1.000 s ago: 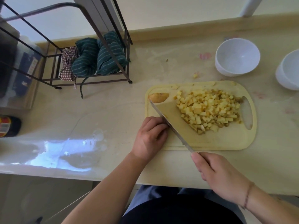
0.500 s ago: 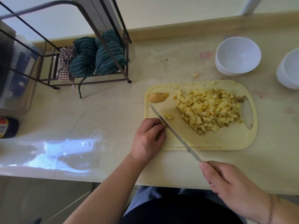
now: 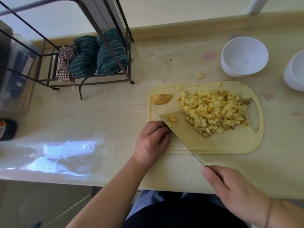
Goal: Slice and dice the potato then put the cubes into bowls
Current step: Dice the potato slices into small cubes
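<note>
On the pale yellow plastic cutting board [image 3: 205,145], which lies at the near edge of the beige stone surface [image 3: 115,116], a heap of small yellow potato cubes [image 3: 215,114] covers the board's far right part, up against its handle slot. A brown-skinned potato end piece [image 3: 161,99] sits in the far left corner of the board, apart from the heap. The right hand [image 3: 233,191] has its fingers wrapped around the handle of a long steel kitchen knife [image 3: 177,134], whose blade runs diagonally across the board's left half with one loose cube [image 3: 172,118] lying on or just beside it. The left hand [image 3: 152,142] rests at the board's near left corner with fingers curled, knuckles against the blade; whether it pins a last bit of potato under them I cannot tell. Two white round bowls wait near the far right edge of the surface, the nearer bowl [image 3: 243,69] just beyond the board, the second bowl [image 3: 294,74] partly cut off by the frame. Both look empty.

The cubes are light, firm and wet with starch, so they probably cling to steel and skin and scatter easily. I judge they are best moved in bulk, scooped on the flat of the blade or swept off a tilted board, not pinched singly. The end piece is rounded and likely slippery; hold it flat side down
</note>
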Demonstrator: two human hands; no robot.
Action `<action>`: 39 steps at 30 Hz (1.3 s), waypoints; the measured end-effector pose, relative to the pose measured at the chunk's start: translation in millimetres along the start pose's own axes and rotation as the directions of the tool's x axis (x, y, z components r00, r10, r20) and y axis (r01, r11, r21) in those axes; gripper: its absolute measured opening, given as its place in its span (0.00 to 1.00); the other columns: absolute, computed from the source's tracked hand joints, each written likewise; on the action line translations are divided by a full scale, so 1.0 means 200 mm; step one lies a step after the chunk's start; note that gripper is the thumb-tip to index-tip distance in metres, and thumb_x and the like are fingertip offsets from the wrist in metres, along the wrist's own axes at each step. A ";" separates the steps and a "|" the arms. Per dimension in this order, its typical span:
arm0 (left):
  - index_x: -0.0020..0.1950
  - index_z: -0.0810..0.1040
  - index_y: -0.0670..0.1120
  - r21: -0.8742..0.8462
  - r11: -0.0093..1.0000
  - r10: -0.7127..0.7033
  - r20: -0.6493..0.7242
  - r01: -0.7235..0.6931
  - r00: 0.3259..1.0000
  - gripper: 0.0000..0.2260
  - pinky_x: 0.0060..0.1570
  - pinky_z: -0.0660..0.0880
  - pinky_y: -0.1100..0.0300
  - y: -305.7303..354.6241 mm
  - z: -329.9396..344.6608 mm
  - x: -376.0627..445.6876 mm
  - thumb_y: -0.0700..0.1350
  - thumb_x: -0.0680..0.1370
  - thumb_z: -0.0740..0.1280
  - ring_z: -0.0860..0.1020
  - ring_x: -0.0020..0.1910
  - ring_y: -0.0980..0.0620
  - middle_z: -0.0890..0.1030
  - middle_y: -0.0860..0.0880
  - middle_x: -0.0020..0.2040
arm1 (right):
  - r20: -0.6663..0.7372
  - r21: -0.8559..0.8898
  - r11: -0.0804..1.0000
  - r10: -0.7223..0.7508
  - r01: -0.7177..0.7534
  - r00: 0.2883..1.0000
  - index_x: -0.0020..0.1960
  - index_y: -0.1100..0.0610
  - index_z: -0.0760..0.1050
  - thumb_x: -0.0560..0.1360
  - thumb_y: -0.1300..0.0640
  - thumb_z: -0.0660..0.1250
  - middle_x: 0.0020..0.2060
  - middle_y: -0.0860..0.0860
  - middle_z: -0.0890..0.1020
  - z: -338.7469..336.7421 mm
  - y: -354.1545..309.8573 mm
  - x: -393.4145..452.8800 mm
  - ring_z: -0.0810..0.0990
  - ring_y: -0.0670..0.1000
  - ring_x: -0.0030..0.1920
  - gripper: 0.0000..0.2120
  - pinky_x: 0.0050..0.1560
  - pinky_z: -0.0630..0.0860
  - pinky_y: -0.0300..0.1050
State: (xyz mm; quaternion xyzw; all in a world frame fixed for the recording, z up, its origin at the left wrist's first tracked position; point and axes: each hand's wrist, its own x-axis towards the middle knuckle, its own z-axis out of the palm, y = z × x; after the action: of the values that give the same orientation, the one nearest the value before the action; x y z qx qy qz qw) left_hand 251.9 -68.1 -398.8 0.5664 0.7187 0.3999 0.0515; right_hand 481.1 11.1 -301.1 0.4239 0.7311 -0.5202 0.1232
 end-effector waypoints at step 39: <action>0.46 0.83 0.36 0.005 0.999 -0.050 -0.060 0.050 0.997 0.03 0.50 0.77 0.60 0.01 -0.07 -0.05 0.33 0.73 0.72 0.79 0.46 0.47 0.82 0.42 0.46 | 0.046 0.202 0.977 0.060 -0.068 0.997 0.34 0.57 0.63 0.71 0.34 0.53 0.22 0.46 0.62 0.01 -0.08 0.03 0.59 0.43 0.21 0.26 0.21 0.59 0.31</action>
State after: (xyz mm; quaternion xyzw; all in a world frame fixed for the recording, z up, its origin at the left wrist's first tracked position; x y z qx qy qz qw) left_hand 249.6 -84.7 -391.8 0.5361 0.7353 0.4129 0.0379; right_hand 465.4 11.5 -295.1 0.4471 0.6574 -0.5965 0.1104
